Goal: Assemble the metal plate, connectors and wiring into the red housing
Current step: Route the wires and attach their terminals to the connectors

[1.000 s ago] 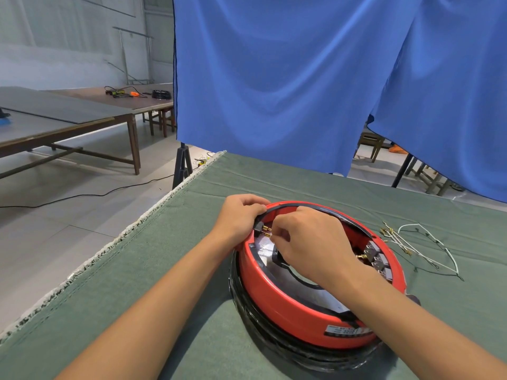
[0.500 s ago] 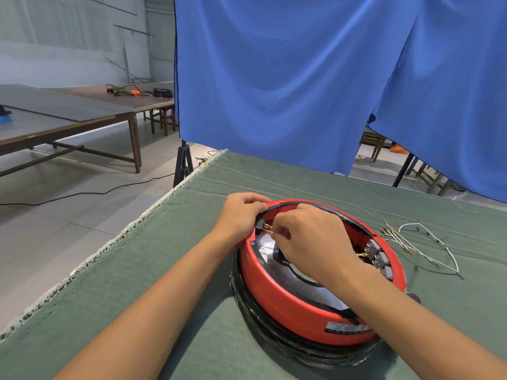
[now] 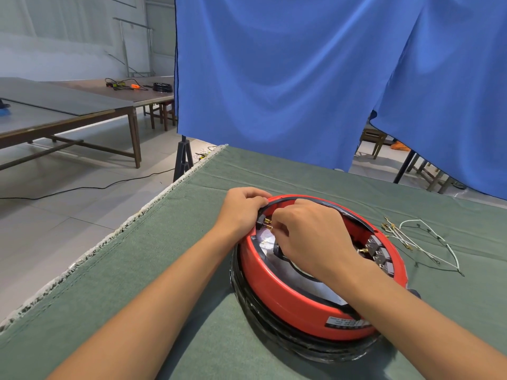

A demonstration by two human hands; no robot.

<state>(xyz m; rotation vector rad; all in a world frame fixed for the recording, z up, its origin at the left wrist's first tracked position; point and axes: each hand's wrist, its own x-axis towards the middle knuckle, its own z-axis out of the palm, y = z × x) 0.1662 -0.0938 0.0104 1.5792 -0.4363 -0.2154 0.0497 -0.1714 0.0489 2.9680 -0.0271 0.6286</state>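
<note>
Both hands are working mid-frame: left hand (image 3: 241, 212) gripping the red housing (image 3: 290, 300) rim, right hand (image 3: 310, 237) seemingly pinching a small, delicate brass connector (image 3: 267, 222), best held by its body.

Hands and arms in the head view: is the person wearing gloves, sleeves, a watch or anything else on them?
Nothing worn shows. The left hand and right hand are bare, without gloves, rings or tape. Both forearms are uncovered from the wrists down to the bottom edge of the picture: no sleeve cuff, watch, strap or cable is visible on either. Anything above that edge is out of view.
</note>
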